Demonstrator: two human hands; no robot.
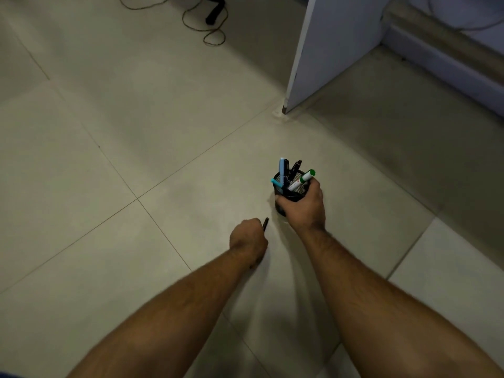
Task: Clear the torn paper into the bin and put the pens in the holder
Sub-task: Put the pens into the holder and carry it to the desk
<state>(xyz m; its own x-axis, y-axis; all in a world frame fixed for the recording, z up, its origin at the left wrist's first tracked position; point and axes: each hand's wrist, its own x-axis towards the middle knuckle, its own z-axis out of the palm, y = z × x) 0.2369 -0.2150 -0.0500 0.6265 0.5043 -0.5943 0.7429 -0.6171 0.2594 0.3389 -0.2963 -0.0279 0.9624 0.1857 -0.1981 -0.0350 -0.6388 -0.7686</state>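
Observation:
A black mesh pen holder [289, 192] stands over the tiled floor, gripped around its side by my right hand [304, 207]. Several pens poke out of it, among them a green-capped white marker [302, 180], a light blue pen [281, 170] and a black pen [295, 167]. My left hand [248, 238] is closed into a fist just left of the holder, with the tip of a dark pen [265, 223] sticking out of it toward the holder. No torn paper or bin is in view.
Pale floor tiles [136, 132] fill the view. A white furniture panel [327, 50] stands at the upper right, its foot near a tile joint. A thin brown cord [207, 25] and a black object [215, 12] lie at the top.

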